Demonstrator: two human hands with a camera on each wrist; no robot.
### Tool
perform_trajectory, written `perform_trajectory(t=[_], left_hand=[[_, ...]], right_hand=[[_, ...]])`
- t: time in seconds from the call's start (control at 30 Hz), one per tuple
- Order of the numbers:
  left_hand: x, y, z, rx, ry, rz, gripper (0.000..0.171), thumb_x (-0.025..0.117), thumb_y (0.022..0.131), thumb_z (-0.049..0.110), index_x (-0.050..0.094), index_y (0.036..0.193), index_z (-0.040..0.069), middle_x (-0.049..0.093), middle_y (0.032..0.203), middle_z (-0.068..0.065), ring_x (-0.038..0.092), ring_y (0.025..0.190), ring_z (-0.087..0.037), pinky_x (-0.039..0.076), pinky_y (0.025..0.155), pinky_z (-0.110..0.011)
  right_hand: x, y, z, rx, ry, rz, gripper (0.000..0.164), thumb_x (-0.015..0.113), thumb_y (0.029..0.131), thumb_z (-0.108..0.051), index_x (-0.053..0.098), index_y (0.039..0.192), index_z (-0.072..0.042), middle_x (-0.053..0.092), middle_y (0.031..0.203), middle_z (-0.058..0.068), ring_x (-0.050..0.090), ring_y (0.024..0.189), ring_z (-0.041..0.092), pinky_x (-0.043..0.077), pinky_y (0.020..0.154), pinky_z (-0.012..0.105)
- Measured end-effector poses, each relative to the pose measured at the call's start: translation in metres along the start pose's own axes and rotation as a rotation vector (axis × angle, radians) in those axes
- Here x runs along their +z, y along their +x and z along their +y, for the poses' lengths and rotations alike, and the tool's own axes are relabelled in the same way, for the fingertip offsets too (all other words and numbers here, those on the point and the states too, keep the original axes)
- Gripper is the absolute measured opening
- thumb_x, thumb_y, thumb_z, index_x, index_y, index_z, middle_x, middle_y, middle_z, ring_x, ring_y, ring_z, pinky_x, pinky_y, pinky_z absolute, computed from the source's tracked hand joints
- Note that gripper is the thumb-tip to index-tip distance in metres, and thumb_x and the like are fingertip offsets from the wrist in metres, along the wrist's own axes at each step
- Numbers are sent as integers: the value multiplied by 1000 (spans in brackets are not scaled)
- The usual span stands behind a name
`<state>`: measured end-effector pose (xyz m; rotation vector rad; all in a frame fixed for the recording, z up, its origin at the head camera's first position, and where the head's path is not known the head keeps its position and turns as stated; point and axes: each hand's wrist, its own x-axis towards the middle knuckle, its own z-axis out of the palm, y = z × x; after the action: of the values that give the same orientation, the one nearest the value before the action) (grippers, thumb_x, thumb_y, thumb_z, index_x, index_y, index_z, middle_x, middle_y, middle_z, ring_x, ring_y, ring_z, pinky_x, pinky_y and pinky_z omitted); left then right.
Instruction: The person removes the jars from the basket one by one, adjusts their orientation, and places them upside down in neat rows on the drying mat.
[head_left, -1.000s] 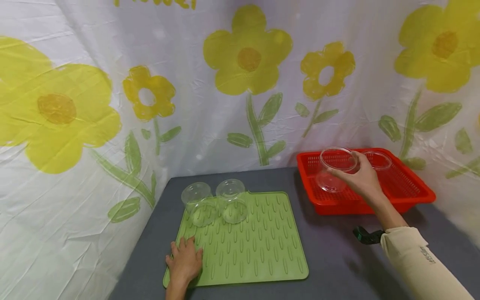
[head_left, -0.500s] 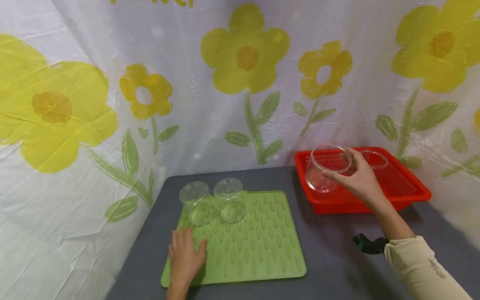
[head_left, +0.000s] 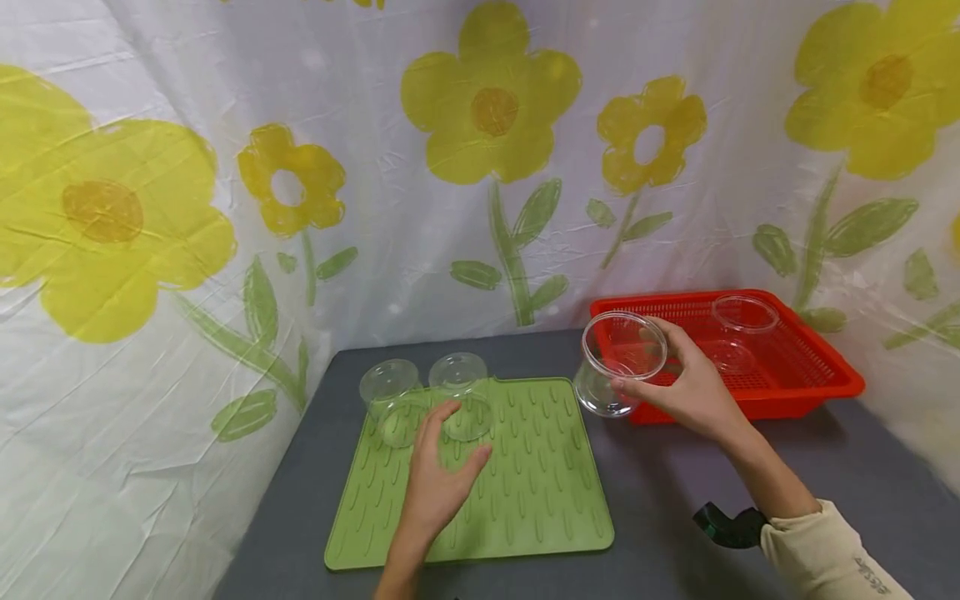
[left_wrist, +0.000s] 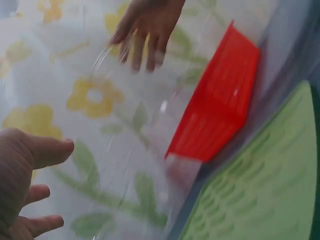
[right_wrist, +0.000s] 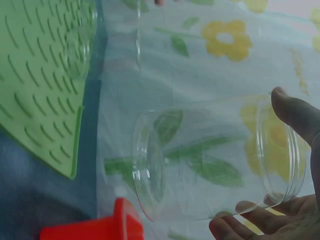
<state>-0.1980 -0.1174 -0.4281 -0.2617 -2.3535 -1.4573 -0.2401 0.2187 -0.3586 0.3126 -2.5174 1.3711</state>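
Observation:
My right hand (head_left: 693, 385) holds a clear plastic jar (right_wrist: 200, 160) near its threaded rim, thumb on one side and fingers on the other. In the head view that jar overlaps the gap between the green mat (head_left: 525, 500) and the red basket (head_left: 795, 407). My left hand (head_left: 438, 492) is raised over the mat, thumb and fingers spread, holding nothing. Two more clear jars (head_left: 390, 402) stand side by side at the mat's back left, the right one (head_left: 459, 375) partly behind my left fingers. Another clear jar (head_left: 742, 315) stands inside the basket.
A dark grey table (head_left: 637, 517) lies under the mat and basket. Behind it hangs a white cloth (head_left: 375, 275) printed with yellow flowers. A dark camera mount (head_left: 727, 527) juts from my right wrist.
My right hand has brought the jar leftward and nearer, out from over the basket. My left hand has lifted off the mat and shifted right, its fingers spreading.

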Motion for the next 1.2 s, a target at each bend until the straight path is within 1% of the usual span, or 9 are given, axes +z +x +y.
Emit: perform_trajectory(t=[0.07,0.23,0.37,0.5,0.67,0.83,0.97,1.1,1.2], left_hand=[[9,3,11,-18,-73,-70,71,83,86,25,48,148,26,46,156,-2,36,150,-32,33,115,-68],[31,10,28,-23,-130,-181,85,86,82,33,39,152,40,38,162,4,31,153,-28,30,117,-69],[48,13,36,-8,-157,-238,96,90,77,34,32,154,45,34,164,7,27,154,-27,28,118,-67],[61,13,40,5,-189,-271,107,92,73,37,25,157,45,33,164,8,31,152,-25,35,116,-62],[72,8,40,38,-211,-240,114,93,72,34,20,160,39,38,162,2,43,145,-25,43,110,-54],[75,4,33,52,-204,-177,111,94,72,32,25,159,33,45,157,0,51,138,-24,46,108,-52],[76,3,29,64,-213,-153,108,94,71,31,28,157,32,48,154,1,53,135,-24,48,106,-50],[74,2,27,67,-264,-134,107,94,72,29,28,156,34,47,154,-1,51,138,-27,45,108,-55],[72,1,28,53,-322,-130,107,93,75,25,24,158,30,44,157,-4,47,143,-31,41,112,-63]], right_hand=[[5,-2,-2,-3,6,-19,90,84,84,-37,35,156,-14,52,147,16,58,123,39,52,98,57],[18,-9,-7,-21,49,-61,90,87,81,-35,37,155,-18,53,145,14,58,124,38,51,99,58],[28,-17,-12,-62,71,-100,89,89,79,-32,40,153,-21,56,143,12,59,123,38,53,97,58],[39,-26,-17,-90,92,-138,90,90,78,-30,41,153,-20,56,143,8,60,116,33,56,86,45],[56,-34,-18,-127,124,-146,93,92,75,-30,42,153,-17,59,142,8,64,113,30,54,91,45],[69,-36,-13,-118,143,-140,97,93,73,-31,41,154,-17,59,142,3,64,117,26,49,101,50],[72,-38,-8,-139,155,-150,100,93,74,-29,38,156,-16,58,145,5,64,118,26,47,104,54],[72,-41,0,-213,164,-150,101,91,77,-23,33,159,-21,52,151,9,60,127,26,49,108,44],[70,-43,6,-261,191,-147,105,91,77,-18,29,161,-26,46,157,10,52,137,25,47,110,29]])
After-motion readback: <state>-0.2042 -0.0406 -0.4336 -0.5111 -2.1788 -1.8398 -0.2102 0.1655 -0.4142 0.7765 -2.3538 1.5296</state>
